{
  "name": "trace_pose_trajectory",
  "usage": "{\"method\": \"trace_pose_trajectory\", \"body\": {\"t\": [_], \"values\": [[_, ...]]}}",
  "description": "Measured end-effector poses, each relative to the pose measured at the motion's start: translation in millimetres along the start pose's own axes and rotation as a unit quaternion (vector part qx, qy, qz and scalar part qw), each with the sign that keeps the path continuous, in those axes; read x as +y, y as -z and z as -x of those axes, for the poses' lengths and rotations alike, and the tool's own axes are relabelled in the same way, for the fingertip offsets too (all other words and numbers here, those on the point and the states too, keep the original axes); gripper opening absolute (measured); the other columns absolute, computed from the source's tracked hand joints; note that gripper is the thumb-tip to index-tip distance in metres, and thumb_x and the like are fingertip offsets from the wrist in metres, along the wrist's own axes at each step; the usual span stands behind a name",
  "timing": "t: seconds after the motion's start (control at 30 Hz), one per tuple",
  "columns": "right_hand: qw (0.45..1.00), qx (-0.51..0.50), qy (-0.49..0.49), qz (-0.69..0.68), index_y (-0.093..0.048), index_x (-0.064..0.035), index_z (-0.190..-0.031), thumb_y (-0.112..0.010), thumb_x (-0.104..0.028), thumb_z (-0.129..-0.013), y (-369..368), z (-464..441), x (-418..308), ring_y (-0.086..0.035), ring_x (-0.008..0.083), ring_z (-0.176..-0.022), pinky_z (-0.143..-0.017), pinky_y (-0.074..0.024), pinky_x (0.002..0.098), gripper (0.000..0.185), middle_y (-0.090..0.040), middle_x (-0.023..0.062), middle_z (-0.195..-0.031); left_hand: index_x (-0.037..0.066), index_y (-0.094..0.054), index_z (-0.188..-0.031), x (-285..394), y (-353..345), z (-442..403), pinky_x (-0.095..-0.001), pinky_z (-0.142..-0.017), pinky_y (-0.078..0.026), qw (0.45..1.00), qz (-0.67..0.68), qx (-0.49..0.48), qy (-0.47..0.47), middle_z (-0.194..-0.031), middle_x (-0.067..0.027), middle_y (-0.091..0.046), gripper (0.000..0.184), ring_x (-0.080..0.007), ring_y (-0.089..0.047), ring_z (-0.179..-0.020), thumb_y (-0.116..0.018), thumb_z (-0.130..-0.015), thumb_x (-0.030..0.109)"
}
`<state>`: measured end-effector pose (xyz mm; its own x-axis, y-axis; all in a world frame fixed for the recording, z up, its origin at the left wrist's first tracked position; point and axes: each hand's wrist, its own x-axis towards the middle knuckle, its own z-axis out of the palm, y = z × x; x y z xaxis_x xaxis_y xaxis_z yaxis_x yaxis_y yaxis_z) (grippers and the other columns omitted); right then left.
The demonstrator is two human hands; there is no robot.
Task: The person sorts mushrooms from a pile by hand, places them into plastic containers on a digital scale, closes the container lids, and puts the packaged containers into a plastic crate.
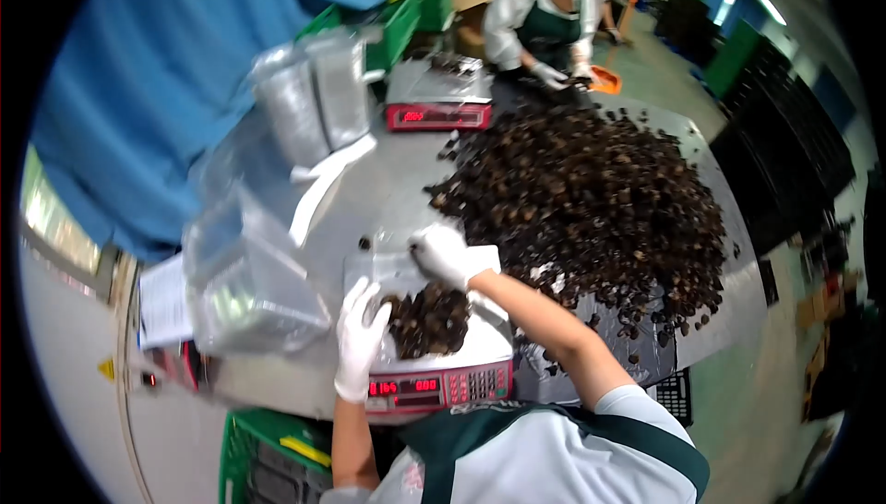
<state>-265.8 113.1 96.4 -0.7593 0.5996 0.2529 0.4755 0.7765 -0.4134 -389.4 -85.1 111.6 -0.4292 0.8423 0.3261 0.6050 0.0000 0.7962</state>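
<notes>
A red-fronted digital scale point(480, 380) stands at the table's near edge with lit red digits. On its pan lies a clump of dark brown pieces point(429, 321) that look like dried mushrooms, in or on clear plastic. My left hand point(358, 342), in a white glove, is at the left side of the clump, thumb and fingers apart. Beyond the clump, over the far part of the pan, is my gloved right hand point(443, 257). Its fingers are curled and somewhat blurred, with a dark piece at the fingertips. The large mushroom heap point(591, 199) spreads to the right.
Clear plastic bags point(245, 282) stand at the left, with more point(314, 93) behind them. A second red scale point(438, 116) is across the metal table point(392, 176). Near it, a co-worker point(549, 33) in gloves handles pieces. A green crate point(245, 453) is below the near edge.
</notes>
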Motion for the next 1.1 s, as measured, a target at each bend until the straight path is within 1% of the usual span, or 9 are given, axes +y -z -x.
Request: {"method": "trace_pose_trajectory", "body": {"t": [0.1,0.2,0.37,0.47,0.6,0.73,0.8,0.9,1.1], "values": [[0.982,0.056,0.025,-0.181,-0.069,-0.0086,-0.088,-0.060,-0.014,-0.078,26,11,-34,-0.064,0.0348,-0.084,-0.077,-0.0515,0.0425,0.014,-0.067,0.0159,-0.084,-0.001,-0.060,-0.120,4,-2,3,-0.0356,-0.101,-0.043,0.999,0.017,-0.024,0.019,-0.133,-0.0173,-0.052,0.040,-0.0289,-0.054,-0.119,-0.069,-0.083,0.009],[0.980,-0.033,0.100,-0.168,-0.066,-0.0104,-0.102,-0.062,-0.015,-0.082,27,39,-52,-0.061,0.0320,-0.092,-0.081,-0.0504,0.0405,0.021,-0.066,0.0130,-0.098,-0.002,-0.056,-0.123,5,-4,8,-0.0362,-0.103,-0.041,0.994,0.077,-0.012,0.079,-0.135,-0.0176,-0.049,0.044,-0.0293,-0.050,-0.123,-0.068,-0.082,0.007],[0.969,0.041,0.169,-0.174,-0.065,-0.0051,-0.108,-0.065,-0.014,-0.083,29,83,-56,-0.057,0.0302,-0.109,-0.093,-0.0468,0.0399,0.027,-0.064,0.0129,-0.114,-0.001,-0.055,-0.125,0,-8,17,-0.0371,-0.107,-0.037,1.000,-0.005,-0.022,0.018,-0.137,-0.0173,-0.048,0.047,-0.0299,-0.047,-0.127,-0.068,-0.080,0.005],[0.966,0.086,0.049,-0.239,-0.065,-0.0103,-0.110,-0.064,-0.017,-0.084,49,102,-35,-0.058,0.0282,-0.111,-0.095,-0.0465,0.0379,0.027,-0.064,0.0096,-0.117,0.000,-0.056,-0.125,-2,-9,20,-0.0374,-0.107,-0.036,0.999,-0.028,-0.024,-0.003,-0.138,-0.0167,-0.048,0.047,-0.0296,-0.047,-0.127,-0.069,-0.080,0.007],[0.965,0.218,-0.146,-0.005,-0.063,-0.0065,-0.105,-0.069,-0.022,-0.078,48,157,46,-0.059,0.0325,-0.101,-0.084,-0.0505,0.0430,0.031,-0.062,0.0134,-0.108,0.000,-0.057,-0.125,-6,-8,21,-0.0375,-0.108,-0.036,0.999,0.018,-0.013,0.039,-0.138,-0.0155,-0.048,0.046,-0.0287,-0.046,-0.127,-0.070,-0.081,0.008],[0.887,0.016,-0.424,0.182,-0.055,-0.0084,-0.120,-0.075,-0.029,-0.073,49,240,98,-0.054,0.0420,-0.108,-0.090,-0.0487,0.0477,0.055,-0.044,0.0191,-0.135,0.000,-0.059,-0.123,-6,-9,22,-0.0379,-0.107,-0.036,0.999,-0.035,-0.013,0.019,-0.136,-0.0171,-0.050,0.043,-0.0303,-0.048,-0.126,-0.069,-0.082,0.009],[0.892,0.015,-0.412,0.186,-0.058,-0.0078,-0.119,-0.073,-0.029,-0.075,25,286,123,-0.056,0.0390,-0.107,-0.087,-0.0495,0.0459,0.051,-0.051,0.0184,-0.132,0.000,-0.059,-0.122,-5,-11,22,-0.0375,-0.107,-0.036,0.999,-0.029,-0.013,0.016,-0.136,-0.0170,-0.050,0.041,-0.0301,-0.048,-0.126,-0.068,-0.083,0.009],[0.908,0.135,-0.387,0.085,-0.067,-0.0092,-0.098,-0.067,-0.018,-0.080,34,311,127,-0.063,0.0350,-0.088,-0.076,-0.0508,0.0434,0.020,-0.067,0.0167,-0.091,0.001,-0.060,-0.122,-7,-13,23,-0.0371,-0.106,-0.036,0.999,0.001,-0.011,0.052,-0.136,-0.0168,-0.050,0.039,-0.0293,-0.048,-0.126,-0.067,-0.084,0.009],[0.828,0.287,-0.478,-0.070,-0.069,-0.0047,-0.104,-0.067,-0.019,-0.085,47,326,151,-0.068,0.0174,-0.083,-0.077,-0.0518,0.0287,0.024,-0.072,0.0114,-0.091,0.004,-0.062,-0.121,-3,-4,19,-0.0381,-0.104,-0.037,0.997,-0.057,-0.006,0.052,-0.136,-0.0133,-0.052,0.035,-0.0280,-0.048,-0.126,-0.066,-0.087,0.014]]}}
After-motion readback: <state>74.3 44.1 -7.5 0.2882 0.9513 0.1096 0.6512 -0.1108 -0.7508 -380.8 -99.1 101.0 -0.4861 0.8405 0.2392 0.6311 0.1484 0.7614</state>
